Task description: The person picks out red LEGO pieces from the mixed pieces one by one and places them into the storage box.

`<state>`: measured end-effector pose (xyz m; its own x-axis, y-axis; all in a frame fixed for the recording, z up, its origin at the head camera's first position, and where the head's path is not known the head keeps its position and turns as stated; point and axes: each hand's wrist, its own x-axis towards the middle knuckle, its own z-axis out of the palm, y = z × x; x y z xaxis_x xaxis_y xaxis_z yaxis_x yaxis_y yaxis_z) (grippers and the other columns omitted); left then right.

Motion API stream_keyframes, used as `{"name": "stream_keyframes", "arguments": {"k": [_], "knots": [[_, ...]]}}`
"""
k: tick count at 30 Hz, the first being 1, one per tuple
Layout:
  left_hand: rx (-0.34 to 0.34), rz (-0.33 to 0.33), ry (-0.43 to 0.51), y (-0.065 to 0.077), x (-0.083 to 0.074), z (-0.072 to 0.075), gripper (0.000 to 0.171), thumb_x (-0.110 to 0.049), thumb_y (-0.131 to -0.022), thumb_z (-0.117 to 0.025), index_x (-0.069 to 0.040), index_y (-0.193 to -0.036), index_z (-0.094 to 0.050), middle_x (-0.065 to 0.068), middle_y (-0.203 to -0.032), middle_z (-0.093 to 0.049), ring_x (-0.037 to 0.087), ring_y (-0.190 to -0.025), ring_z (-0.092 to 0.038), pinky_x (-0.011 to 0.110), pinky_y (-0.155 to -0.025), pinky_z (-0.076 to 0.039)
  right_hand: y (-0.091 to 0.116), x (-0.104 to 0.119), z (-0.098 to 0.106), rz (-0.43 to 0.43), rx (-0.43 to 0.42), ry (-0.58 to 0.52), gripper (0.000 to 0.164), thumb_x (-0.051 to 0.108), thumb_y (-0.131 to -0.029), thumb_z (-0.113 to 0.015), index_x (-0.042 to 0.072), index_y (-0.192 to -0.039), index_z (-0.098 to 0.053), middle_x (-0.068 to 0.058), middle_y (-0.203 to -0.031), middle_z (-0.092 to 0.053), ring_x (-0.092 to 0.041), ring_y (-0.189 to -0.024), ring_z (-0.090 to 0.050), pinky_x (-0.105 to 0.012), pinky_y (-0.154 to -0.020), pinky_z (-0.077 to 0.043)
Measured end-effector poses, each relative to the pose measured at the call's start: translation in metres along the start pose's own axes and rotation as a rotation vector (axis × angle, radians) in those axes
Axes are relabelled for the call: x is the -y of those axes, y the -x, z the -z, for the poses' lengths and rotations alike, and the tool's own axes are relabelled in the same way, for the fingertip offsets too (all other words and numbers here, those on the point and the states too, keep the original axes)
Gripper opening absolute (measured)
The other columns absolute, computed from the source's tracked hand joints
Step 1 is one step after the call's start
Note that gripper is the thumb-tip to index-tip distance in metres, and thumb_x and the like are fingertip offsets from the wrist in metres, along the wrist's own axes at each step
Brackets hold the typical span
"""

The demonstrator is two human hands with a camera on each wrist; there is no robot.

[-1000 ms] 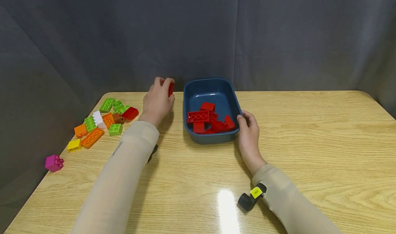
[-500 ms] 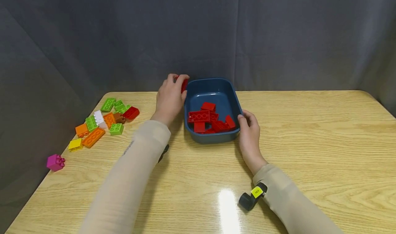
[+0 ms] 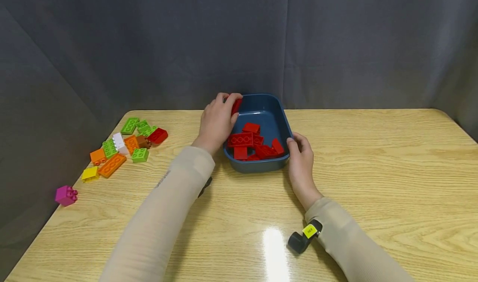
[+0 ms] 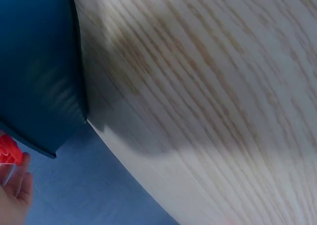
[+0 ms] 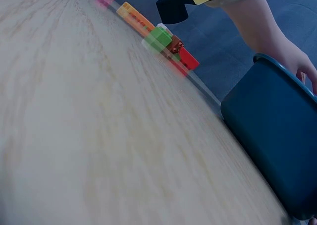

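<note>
My left hand (image 3: 218, 122) pinches a red toy brick (image 3: 236, 105) over the left rim of a blue plastic bin (image 3: 257, 166); its fingers partly hide the brick. In the left wrist view, the red brick appears between the fingertips at the lower left edge. At the bin's near right corner, my right hand (image 3: 300, 161) grips the rim, thumb on top and fingers along the outer wall. Several red bricks (image 3: 240, 139) lie in a heap in the near part of the bin. The bin stands upright on the table.
Left on the wooden table (image 3: 373, 170) lie loose bricks: a red one (image 3: 157, 136), an orange one (image 3: 112, 166), a green one (image 3: 140, 155), a yellow one (image 3: 90, 174) and several others. A magenta brick (image 3: 66, 195) sits near the left edge. A dark curtain (image 3: 239, 37) hangs behind.
My left hand has moved right with the red brick, from the table left of the bin to above its left rim. The right hand has stayed at the bin's corner.
</note>
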<state>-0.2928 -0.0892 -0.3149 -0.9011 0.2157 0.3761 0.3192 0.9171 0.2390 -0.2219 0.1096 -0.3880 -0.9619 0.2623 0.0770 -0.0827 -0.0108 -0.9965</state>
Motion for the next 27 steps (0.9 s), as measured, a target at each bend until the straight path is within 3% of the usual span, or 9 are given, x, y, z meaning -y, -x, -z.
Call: {"name": "stream_keyframes", "arguments": {"k": [10, 19, 27], "knots": [[0.014, -0.021, -0.013, 0.000, -0.006, -0.007, 0.050, -0.024, -0.096, -0.066, -0.023, -0.143, -0.048, 0.013, -0.137, -0.048, 0.031, -0.111, -0.057, 0.045, -0.095, -0.049, -0.001, -0.002, -0.001, 0.002, -0.007, -0.003, 0.038, 0.020, -0.104, -0.044, 0.000, -0.135, -0.051, -0.014, -0.131, -0.053, -0.021, -0.117, -0.048, -0.030, -0.104, -0.037], [0.058, 0.019, -0.023, 0.000, -0.010, -0.012, 0.054, -0.024, -0.095, -0.068, -0.022, -0.144, -0.047, 0.015, -0.140, -0.045, 0.032, -0.110, -0.058, 0.044, -0.097, -0.048, -0.001, -0.002, -0.002, 0.006, -0.001, -0.007, 0.038, 0.020, -0.104, -0.043, 0.001, -0.135, -0.051, -0.013, -0.132, -0.053, -0.021, -0.118, -0.048, -0.031, -0.106, -0.037], [0.114, 0.042, -0.130, -0.001, -0.012, -0.016, 0.052, -0.026, -0.095, -0.066, -0.022, -0.144, -0.049, 0.014, -0.139, -0.046, 0.029, -0.109, -0.058, 0.040, -0.095, -0.044, 0.000, -0.003, -0.003, 0.003, 0.008, -0.005, 0.039, 0.022, -0.104, -0.043, 0.002, -0.137, -0.050, -0.013, -0.133, -0.052, -0.021, -0.119, -0.047, -0.031, -0.106, -0.036]]}}
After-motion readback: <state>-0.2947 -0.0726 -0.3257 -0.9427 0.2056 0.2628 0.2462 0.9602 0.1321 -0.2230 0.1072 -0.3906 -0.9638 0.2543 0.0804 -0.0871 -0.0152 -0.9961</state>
